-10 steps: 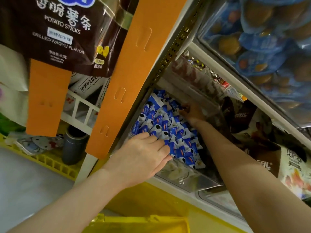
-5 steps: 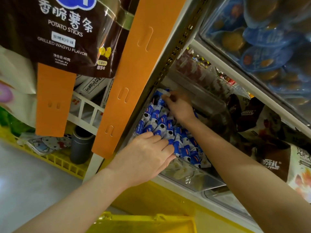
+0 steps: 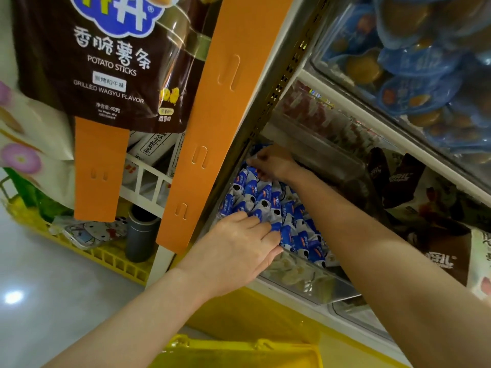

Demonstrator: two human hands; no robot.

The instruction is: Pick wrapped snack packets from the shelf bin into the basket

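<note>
right hand [image 3: 275, 163] fingers pinch one of the snack packets [image 3: 265, 200] at the far end of the bin [image 3: 305, 282]; left hand [image 3: 239, 248], fingers flat, rests on the near ones; basket [image 3: 239, 351] lies nearer.

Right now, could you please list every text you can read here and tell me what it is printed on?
"香脆薯条": brown hanging bag.
"POTATO STICKS": same bag.
"GRILLED WAGYU FLAVOR": same bag.
"40克": same bag, small print.
Print on the blue and white packets: too small to read.
Characters on the white boxes: tilted, too blurred.
Logo on the brown packs: blurred.
</note>
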